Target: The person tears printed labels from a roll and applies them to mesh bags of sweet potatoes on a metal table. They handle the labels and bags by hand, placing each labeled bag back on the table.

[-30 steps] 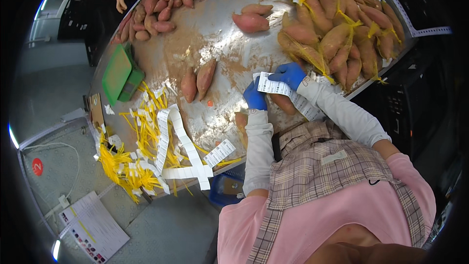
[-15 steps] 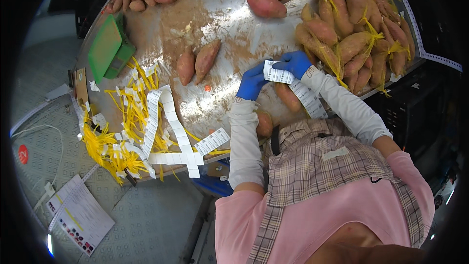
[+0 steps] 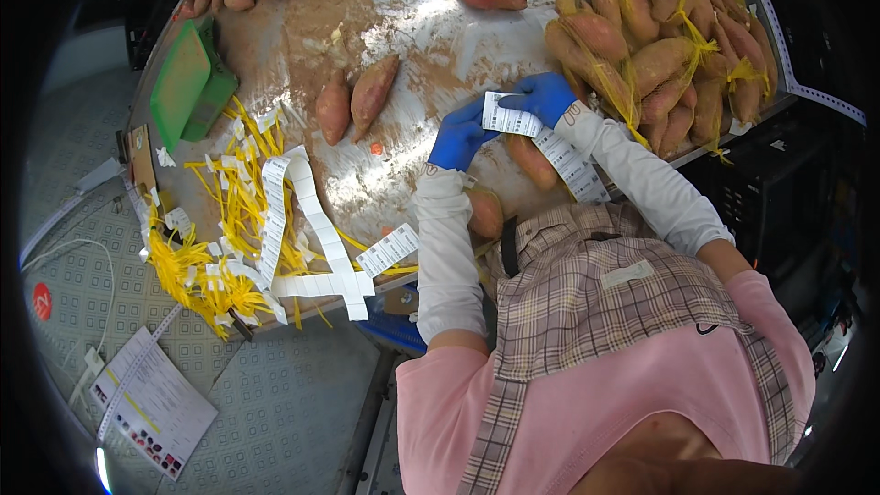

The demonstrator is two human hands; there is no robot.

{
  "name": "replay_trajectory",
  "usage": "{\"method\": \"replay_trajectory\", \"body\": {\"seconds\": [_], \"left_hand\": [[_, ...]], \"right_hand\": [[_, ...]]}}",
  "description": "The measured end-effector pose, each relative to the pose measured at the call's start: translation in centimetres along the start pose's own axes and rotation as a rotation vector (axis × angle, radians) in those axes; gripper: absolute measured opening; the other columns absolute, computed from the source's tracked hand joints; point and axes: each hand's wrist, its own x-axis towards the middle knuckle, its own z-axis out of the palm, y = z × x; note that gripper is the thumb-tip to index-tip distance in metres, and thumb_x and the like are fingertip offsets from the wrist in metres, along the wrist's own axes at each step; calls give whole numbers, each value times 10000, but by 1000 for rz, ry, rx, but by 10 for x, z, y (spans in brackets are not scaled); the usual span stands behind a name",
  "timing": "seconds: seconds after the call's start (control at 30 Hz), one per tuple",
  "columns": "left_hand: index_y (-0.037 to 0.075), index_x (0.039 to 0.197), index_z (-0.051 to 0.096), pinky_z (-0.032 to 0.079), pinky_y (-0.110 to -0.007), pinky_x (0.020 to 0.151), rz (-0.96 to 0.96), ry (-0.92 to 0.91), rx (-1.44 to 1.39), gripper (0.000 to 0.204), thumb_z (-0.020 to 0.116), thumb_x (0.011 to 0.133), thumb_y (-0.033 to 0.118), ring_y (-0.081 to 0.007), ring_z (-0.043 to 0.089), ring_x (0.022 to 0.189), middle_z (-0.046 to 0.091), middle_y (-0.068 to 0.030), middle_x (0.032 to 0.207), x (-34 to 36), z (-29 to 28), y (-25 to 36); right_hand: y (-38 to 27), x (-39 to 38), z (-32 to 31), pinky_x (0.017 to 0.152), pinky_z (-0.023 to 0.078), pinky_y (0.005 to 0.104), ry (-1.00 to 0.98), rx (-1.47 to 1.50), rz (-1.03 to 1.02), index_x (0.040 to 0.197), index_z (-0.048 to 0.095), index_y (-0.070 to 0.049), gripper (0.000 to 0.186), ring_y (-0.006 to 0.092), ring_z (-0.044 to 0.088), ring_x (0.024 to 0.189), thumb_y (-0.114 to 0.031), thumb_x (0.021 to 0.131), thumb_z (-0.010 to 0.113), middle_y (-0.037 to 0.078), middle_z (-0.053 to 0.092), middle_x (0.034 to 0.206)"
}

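Observation:
Both my hands, in blue gloves, hold a white strip of printed labels [image 3: 570, 165] over the table's near edge. With its fingers closed at the strip's left end is my left hand [image 3: 458, 136]. My right hand [image 3: 547, 98] pinches the same strip a little farther right, thumb laid across it. From there the strip hangs down toward my apron. A sweet potato [image 3: 530, 161] lies partly beneath the strip, and another sweet potato [image 3: 485, 213] rests beside my left forearm.
Netted bags of sweet potatoes [image 3: 660, 64] fill the right side of the metal table [image 3: 422, 64]. Two sweet potatoes [image 3: 371, 98] lie mid-table. At left are a green scoop-like container [image 3: 191, 82], yellow ties [image 3: 238, 192] and a long label strip [image 3: 316, 215]. Paper sheets [image 3: 156, 403] lie below left.
Table and things appear shifted slightly up and left in the picture. My hands keep their grip on the label strip, with little other movement.

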Motion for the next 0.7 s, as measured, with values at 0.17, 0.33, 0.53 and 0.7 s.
{"method": "replay_trajectory", "body": {"seconds": [0.17, 0.33, 0.53, 0.7], "left_hand": [[-67, 1222, 496, 497, -321, 845, 68, 73, 165, 467, 524, 778, 75, -223, 586, 989, 580, -145, 1118, 4, 1, -3], [-53, 1126, 581, 511, -262, 679, 45, 314, 188, 362, 605, 856, 187, -156, 626, 782, 648, -93, 944, 12, 2, -15], [-71, 1138, 562, 518, -276, 712, 89, 377, 171, 338, 583, 869, 133, -174, 632, 821, 641, -121, 986, 15, -4, -24], [-75, 1120, 567, 532, -290, 675, 111, 414, 185, 311, 570, 872, 112, -180, 639, 774, 649, -117, 949, 20, -10, -32]], "right_hand": [[-6, -4, -3, 603, 491, 288, -7, -17, 7, 830, 701, -60, 350, 176, 632, 635, -394, 726, 709, 98, 664, 714], [-3, -2, 0, 589, 484, 293, -14, 21, -6, 841, 691, -42, 360, 167, 611, 619, -387, 741, 708, 102, 656, 714], [21, 10, -8, 718, 484, 315, -170, 36, -266, 958, 690, -59, 412, 221, 640, 762, -403, 733, 695, 126, 674, 838], [1, -4, -22, 773, 473, 316, -135, -328, 0, 991, 678, -55, 448, 228, 636, 824, -418, 730, 694, 136, 667, 907]]}}
